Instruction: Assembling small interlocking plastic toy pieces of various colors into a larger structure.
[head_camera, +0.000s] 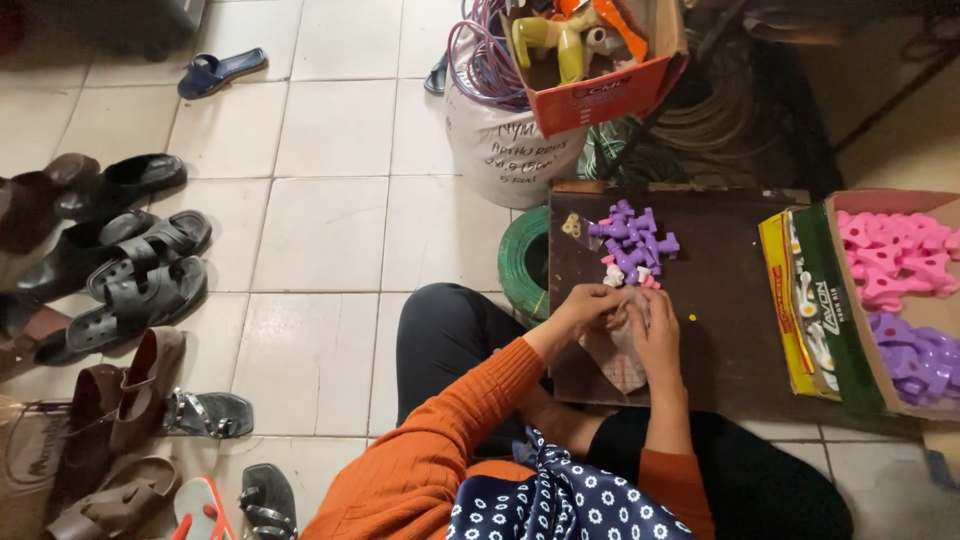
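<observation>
Both hands (625, 320) pinch a crinkly clear bag (618, 355)

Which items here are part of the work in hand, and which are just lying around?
In use: left hand, right hand, clear bag, purple pieces, dark board, box of pink pieces.
Lying about: sandals, blue slipper, green wire coil, cable roll.

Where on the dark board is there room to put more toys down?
The dark board is bare between the purple pieces and the open box; only a small yellow bead lies there. It is crowded around the pieces and where the left hand and right hand hold a clear bag.
</observation>
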